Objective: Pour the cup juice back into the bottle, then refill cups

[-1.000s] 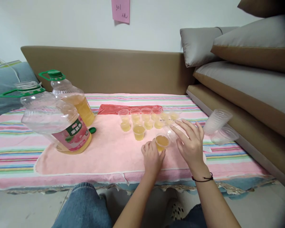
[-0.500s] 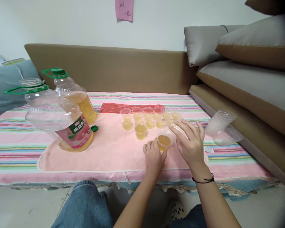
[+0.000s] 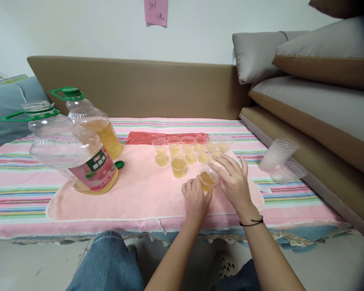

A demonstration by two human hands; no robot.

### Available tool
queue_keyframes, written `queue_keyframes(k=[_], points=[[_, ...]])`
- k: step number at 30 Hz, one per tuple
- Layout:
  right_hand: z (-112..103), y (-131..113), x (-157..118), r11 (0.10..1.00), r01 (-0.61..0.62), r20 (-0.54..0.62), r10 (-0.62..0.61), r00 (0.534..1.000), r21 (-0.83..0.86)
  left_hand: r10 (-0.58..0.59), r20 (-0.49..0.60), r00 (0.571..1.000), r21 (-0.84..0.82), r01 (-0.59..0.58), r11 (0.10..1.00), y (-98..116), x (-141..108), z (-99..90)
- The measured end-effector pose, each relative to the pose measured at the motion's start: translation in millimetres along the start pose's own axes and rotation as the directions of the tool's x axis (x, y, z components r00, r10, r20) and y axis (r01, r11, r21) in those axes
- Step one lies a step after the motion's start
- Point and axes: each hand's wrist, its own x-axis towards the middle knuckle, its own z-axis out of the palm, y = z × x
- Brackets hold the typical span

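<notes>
Lid (image 3: 212,172) in right hand (image 3: 235,182) edges over the cup (image 3: 206,187) left hand (image 3: 195,199) grips! Pink mat (image 3: 136,186), striped cloth (image 3: 12,182), white wall (image 3: 200,36) behind.

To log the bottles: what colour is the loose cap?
The loose cap is green; see the head view.

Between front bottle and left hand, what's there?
Head view: bare pink mat up to the left hand; green cap farther back, beside the front bottle.

The cups (image 3: 178,171) and large bottles (image 3: 60,147) are of clear, glossy plastic; the pink mat (image 3: 133,186) is matt cloth; the red sheet (image 3: 139,138) looks like shiny, crinkled plastic; the wall note (image 3: 155,11) is matt paper.
</notes>
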Motion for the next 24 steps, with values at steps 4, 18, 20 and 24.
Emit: queue_keyframes(k=[4, 18, 20, 24], points=[[1, 2, -1, 0.999, -0.034, 0.017, 0.034, 0.999, 0.004, 0.000, 0.004, 1.000, 0.006, 0.000, 1.000, 0, 0, -0.9], [9, 32, -22, 0.972, -0.231, -0.029, 0.233, 0.972, 0.053, 0.008, -0.019, 1.000, 0.041, -0.008, 0.999, 0, 0, -1.4], [9, 32, -23, 0.973, -0.224, -0.006, 0.225, 0.974, 0.046, 0.010, -0.015, 1.000, 0.043, -0.009, 0.999, 0, 0, -1.8], [10, 35, -26, 0.974, -0.224, 0.029, 0.223, 0.974, 0.038, 0.010, -0.012, 1.000, 0.042, -0.010, 0.999, -1, 0, -1.6]])
